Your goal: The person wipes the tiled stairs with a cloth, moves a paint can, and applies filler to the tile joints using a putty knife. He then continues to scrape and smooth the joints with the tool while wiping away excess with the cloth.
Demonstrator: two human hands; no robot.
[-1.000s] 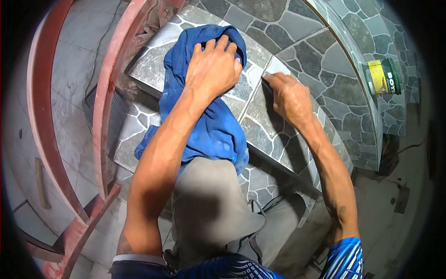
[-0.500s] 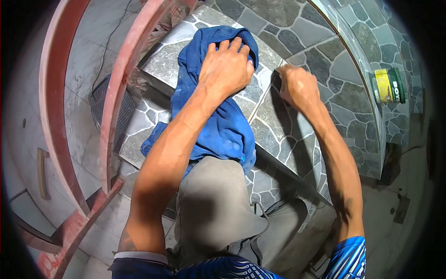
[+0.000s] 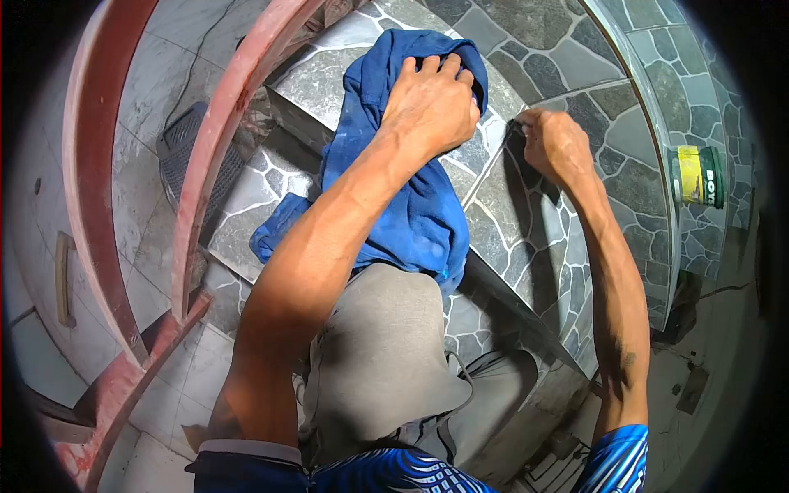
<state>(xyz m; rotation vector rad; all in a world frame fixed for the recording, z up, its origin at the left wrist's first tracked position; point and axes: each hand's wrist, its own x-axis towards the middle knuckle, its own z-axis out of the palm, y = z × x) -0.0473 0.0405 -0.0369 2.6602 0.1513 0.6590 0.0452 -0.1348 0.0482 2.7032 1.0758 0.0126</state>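
A crumpled blue cloth (image 3: 411,214), like a garment, lies over the stone-patterned tiled step (image 3: 329,74) and reaches down to my knee. My left hand (image 3: 431,103) rests palm down on its upper part, fingers a little spread and bent over the fabric. To the right, my right hand (image 3: 555,144) is closed in a pinch just above the tile joint near the riser. Something small and dark shows at its fingertips, too small to name. A dark shadow falls on the tiles below that hand.
Curved reddish stair rails (image 3: 218,123) run along the left. Behind them lies a dark ribbed mat or tray (image 3: 197,160) on the floor. A green and yellow tub (image 3: 699,177) stands at the right, beyond the step's edge. My grey-trousered knee (image 3: 382,353) is against the step.
The view has shifted slightly, so both hands and the cloth appear further right. My left hand stays on the cloth, and my right hand keeps its pinch near the tile joint.
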